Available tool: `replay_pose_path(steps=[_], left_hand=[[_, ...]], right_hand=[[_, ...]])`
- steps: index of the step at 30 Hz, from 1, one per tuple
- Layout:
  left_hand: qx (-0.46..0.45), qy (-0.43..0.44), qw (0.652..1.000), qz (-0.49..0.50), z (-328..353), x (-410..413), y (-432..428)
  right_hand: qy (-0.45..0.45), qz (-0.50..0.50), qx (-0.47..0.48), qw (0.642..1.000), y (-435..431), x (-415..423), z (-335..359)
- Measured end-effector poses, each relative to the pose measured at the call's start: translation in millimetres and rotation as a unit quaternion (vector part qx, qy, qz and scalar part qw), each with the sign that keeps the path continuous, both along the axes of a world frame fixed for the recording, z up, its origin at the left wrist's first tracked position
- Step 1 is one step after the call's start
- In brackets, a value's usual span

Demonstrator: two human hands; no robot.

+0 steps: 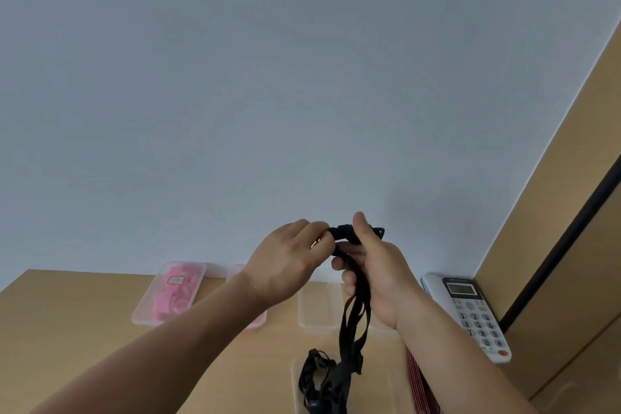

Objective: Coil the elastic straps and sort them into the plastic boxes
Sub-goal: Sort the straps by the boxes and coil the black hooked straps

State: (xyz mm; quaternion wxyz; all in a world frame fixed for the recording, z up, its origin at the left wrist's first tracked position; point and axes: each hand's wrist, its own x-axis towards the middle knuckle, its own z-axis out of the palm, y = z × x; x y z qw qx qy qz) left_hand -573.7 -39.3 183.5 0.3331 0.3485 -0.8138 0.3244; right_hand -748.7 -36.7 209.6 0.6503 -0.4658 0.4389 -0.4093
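holding a black elastic strap (353, 323) up above the wooden table (84, 312), both hands meet near the middle of the view. the left hand (289, 262) pinches the small wound part at the top end of the strap with curled fingertips. the right hand (376, 276), at 3 o'clock from the left one and just beside it, grips the same strap: the thumb stands up and the other fingers curl round the band.

from the right hand the strap hangs toward 6 o'clock in loose loops. its lower end lies as a tangled heap at the near box (295, 376), a clear one by the table edge; i cannot tell if it lies inside.

at 9 o'clock from the hands the left box (144, 312) holds pink straps (174, 292). a second box (258, 319) with something pink is mostly hidden behind the left forearm. a clear box (316, 312) stands below the hands, between the forearms. at 3 o'clock a white telephone (470, 312) lies on the table near the wall. a red striped thing (421, 380) shows under the right forearm.
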Motion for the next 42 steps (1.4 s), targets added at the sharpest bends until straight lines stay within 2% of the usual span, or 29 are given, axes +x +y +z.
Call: replay_pose_path(steps=[3, 5, 6, 7, 8, 9, 10, 11, 12, 14, 16, 18, 20, 22, 23, 25, 27, 29, 31, 32, 33, 35, 36, 37, 38, 42], left_hand=[[-0.044, -0.008, 0.999, -0.028, -4.7, 2.4, -2.0], [0.026, 0.05, 0.996, -0.065, -8.9, 2.9, -0.4], [0.108, 0.136, 0.981, -0.083, -9.0, 2.6, 1.9], [0.207, 0.244, 0.943, -0.09, -6.9, 2.0, 5.4], [0.309, 0.347, 0.881, -0.091, -3.0, 1.3, 9.0], [0.405, 0.428, 0.802, -0.094, 2.9, 1.0, 11.0], [0.481, 0.475, 0.729, -0.106, 8.2, 1.7, 10.3], [0.533, 0.49, 0.678, -0.123, 11.1, 2.4, 8.7], [0.56, 0.484, 0.658, -0.14, 12.9, 2.0, 8.2], [0.558, 0.474, 0.662, -0.16, 12.8, 0.2, 8.5], [0.529, 0.48, 0.684, -0.145, 10.5, 0.7, 8.3], [0.483, 0.459, 0.739, -0.095, 8.7, 1.8, 7.8], [0.397, 0.402, 0.825, -0.028, 9.2, 0.8, 6.7], [0.25, 0.273, 0.928, 0.024, 7.4, -1.8, 6.5], [0.184, 0.207, 0.96, 0.022, 4.4, -2.4, 5.6], [0.099, 0.126, 0.987, -0.012, -0.1, 0.6, 3.9], [0.066, 0.109, 0.99, -0.056, -2.6, 6.8, 0.6], [0.085, 0.103, 0.987, -0.087, -6.4, 13.6, -1.7], [0.184, 0.178, 0.961, -0.101, -9.6, 16.3, -1.2], [0.268, 0.259, 0.922, -0.103, -10.2, 15.0, 0.5], [0.356, 0.348, 0.861, -0.106, -9.2, 13.7, 1.7], [0.503, 0.504, 0.687, -0.146, -0.2, 12.4, 4.0], [0.548, 0.53, 0.625, -0.166, 3.8, 12.6, 3.5], [0.574, 0.525, 0.603, -0.178, 8.0, 12.7, 3.5], [0.586, 0.507, 0.606, -0.18, 11.7, 11.6, 4.2], [0.56, 0.478, 0.661, -0.148, 16.3, 5.8, 7.3]], right_hand=[[-0.018, -0.05, 0.002, 0.999, 0.4, 1.6, -6.7], [-0.053, -0.068, -0.008, 0.996, -0.2, 0.5, -8.4], [-0.07, -0.069, -0.012, 0.995, -1.2, -1.0, -7.8], [-0.077, -0.066, -0.019, 0.995, -2.2, -2.4, -6.8], [-0.075, -0.06, -0.029, 0.995, -3.3, -3.8, -6.1], [-0.064, -0.054, -0.044, 0.996, -4.1, -4.5, -5.7], [-0.048, -0.046, -0.061, 0.996, -4.1, -4.4, -5.8], [-0.033, -0.037, -0.078, 0.996, -3.6, -3.6, -6.4], [-0.021, -0.026, -0.09, 0.995, -2.6, -2.9, -7.3], [0.002, -0.007, -0.102, 0.995, -0.7, -2.0, -8.1], [0.035, 0.005, -0.101, 0.994, 0.5, -2.5, -7.3], [0.066, 0.007, -0.09, 0.994, 0.5, -2.6, -6.1], [0.095, -0.006, -0.072, 0.993, -0.3, -1.1, -5.3], [0.108, -0.01, -0.051, 0.993, -1.2, 2.1, -4.8], [0.105, -0.008, -0.042, 0.994, -1.2, 4.1, -4.7], [0.069, -0.01, -0.017, 0.997, -1.5, 6.6, -4.9], [0.008, -0.02, 0.017, 1.0, -2.9, 5.6, -5.4], [-0.021, -0.026, 0.029, 0.999, -4.1, 3.1, -6.4], [-0.026, -0.028, 0.014, 0.999, -4.6, 2.0, -6.5], [-0.035, -0.032, 0.002, 0.999, -4.9, 1.9, -6.2], [-0.047, -0.036, -0.012, 0.998, -5.5, 2.2, -5.8], [-0.056, -0.042, -0.039, 0.997, -6.7, 3.0, -5.4], [-0.048, -0.043, -0.05, 0.997, -6.5, 3.4, -5.9], [-0.037, -0.041, -0.06, 0.997, -6.2, 3.7, -6.7], [-0.027, -0.037, -0.069, 0.997, -5.6, 4.0, -7.8], [0.019, -0.054, -0.072, 0.996, -2.5, 4.8, -9.9]])
